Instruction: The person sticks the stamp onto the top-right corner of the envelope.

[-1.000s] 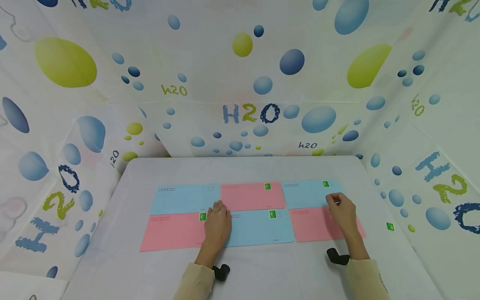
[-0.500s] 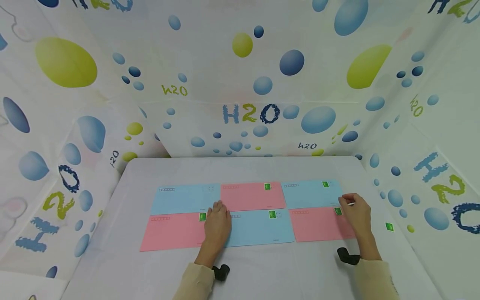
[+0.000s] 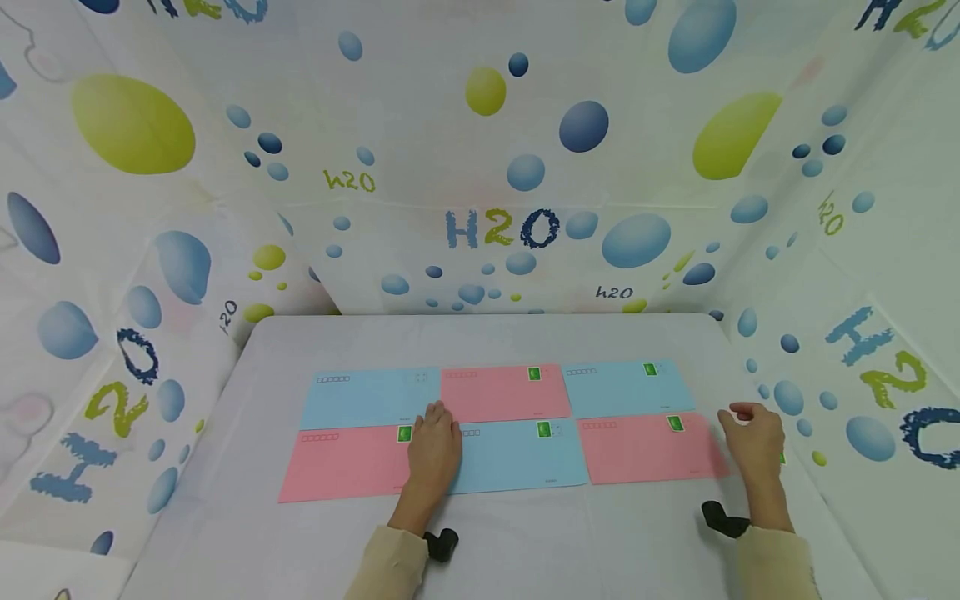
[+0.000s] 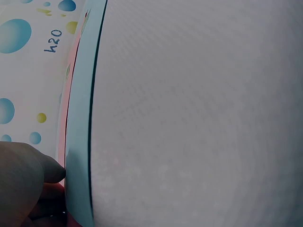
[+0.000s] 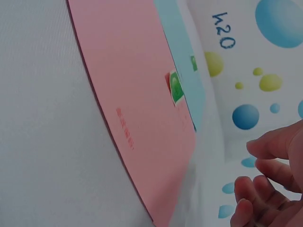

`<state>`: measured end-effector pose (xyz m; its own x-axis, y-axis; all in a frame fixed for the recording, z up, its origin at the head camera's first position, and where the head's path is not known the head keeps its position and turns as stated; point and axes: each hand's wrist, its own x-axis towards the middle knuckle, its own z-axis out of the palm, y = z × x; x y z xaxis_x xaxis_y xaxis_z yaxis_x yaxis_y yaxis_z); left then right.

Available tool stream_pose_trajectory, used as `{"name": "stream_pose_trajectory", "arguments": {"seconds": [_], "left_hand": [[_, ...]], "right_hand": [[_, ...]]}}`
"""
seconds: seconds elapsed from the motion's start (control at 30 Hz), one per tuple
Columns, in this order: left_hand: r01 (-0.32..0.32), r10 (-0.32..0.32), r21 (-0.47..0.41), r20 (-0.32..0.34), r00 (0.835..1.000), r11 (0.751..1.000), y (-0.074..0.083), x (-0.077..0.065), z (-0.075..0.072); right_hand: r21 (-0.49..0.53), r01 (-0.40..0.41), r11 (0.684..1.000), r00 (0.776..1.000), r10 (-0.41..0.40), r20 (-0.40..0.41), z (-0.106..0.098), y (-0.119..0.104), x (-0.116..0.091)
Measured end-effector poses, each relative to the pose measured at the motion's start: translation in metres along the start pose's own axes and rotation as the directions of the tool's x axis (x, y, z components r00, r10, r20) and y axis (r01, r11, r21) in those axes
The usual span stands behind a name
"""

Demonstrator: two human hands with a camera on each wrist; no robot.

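Several pink and blue envelopes lie in two rows on the white table. My left hand (image 3: 435, 446) rests with fingers extended where the lower pink envelope (image 3: 345, 471) meets the middle blue envelope (image 3: 517, 467), covering part of both. To the right of the right-hand pink envelope (image 3: 637, 458), my right hand (image 3: 756, 442) hovers with loosely curled fingers. In the right wrist view its thumb (image 5: 270, 146) and fingers hold nothing. A green stamp (image 3: 676, 423) sits near that envelope's top edge. Another green stamp (image 3: 783, 458) shows only a sliver behind the right hand.
Behind lie a blue envelope (image 3: 360, 404) with a printed corner box, a pink envelope (image 3: 502, 400) and a blue envelope (image 3: 622, 396), the last two bearing green stamps. A patterned cloth (image 3: 480, 125) surrounds the white table (image 3: 487, 342). Both wrists carry black cameras.
My right hand has moved right, off the right-hand pink envelope, revealing the green stamp there, and now overlaps the loose stamp at the right. The left hand has stayed in place.
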<state>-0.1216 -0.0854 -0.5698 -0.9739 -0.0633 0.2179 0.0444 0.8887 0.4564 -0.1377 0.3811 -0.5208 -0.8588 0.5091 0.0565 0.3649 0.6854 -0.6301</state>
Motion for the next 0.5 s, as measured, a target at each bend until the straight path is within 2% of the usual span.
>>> {"name": "stream_pose_trajectory", "arguments": {"seconds": [0.27, 0.5], "left_hand": [[-0.002, 0.002, 0.002, 0.005, 1.000, 1.000, 0.000, 0.000, 0.000], [-0.007, 0.007, 0.013, 0.003, 1.000, 1.000, -0.001, 0.000, 0.001]], "right_hand": [[-0.024, -0.163, 0.986, 0.987, 0.163, 0.012, -0.012, 0.020, 0.005], [-0.051, -0.309, 0.950, 0.949, 0.311, 0.043, -0.014, 0.036, 0.004]]}}
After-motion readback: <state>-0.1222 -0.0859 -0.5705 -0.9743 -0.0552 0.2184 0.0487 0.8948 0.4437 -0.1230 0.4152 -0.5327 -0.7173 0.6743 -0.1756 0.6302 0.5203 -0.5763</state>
